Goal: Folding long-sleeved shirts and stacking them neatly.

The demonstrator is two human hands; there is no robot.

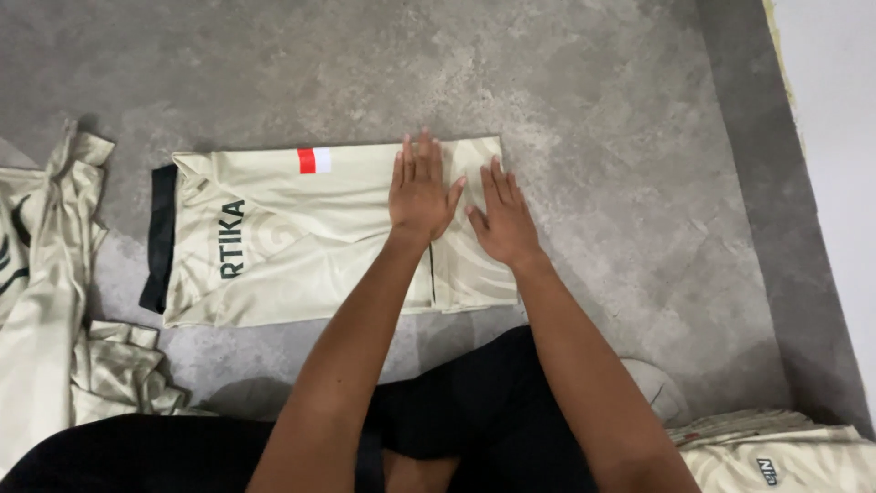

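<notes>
both hands lie flat with fingers spread, gripping nothing: left hand (422,194) and right hand (502,219) press side by side on the right end of a cream jersey (301,246) folded into a rectangle on the grey concrete floor (593,91). loose cream jerseys (46,301) sit far left, a folded stack (776,452) bottom right.

Stacked jerseys (785,452) (bottom right) cut off by frame edge.
</notes>
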